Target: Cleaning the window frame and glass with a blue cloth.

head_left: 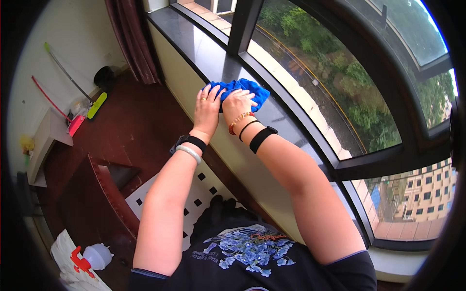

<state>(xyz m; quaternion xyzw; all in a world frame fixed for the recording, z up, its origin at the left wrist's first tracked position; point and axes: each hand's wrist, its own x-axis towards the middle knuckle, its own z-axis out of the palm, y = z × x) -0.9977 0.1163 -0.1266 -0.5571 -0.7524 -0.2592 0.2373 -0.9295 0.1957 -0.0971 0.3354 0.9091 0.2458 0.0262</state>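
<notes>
A crumpled blue cloth [260,97] lies on the dark, glossy windowsill [206,47], below the window. My right hand [237,103] presses on top of it, fingers bent into the folds. At the cloth's left end, by the sill's room-side edge, my left hand [208,110] grips it with curled fingers. The two hands are side by side, nearly touching. Part of the cloth is hidden beneath them.
Dark window frames [291,99] border the sill on the right. A dark red curtain [131,39] hangs at the far left. Beyond the dark red furniture [104,184], a pink dustpan [76,125] and green-headed mop [97,105] stand by the wall. A red-topped spray bottle [98,256] lies lower left.
</notes>
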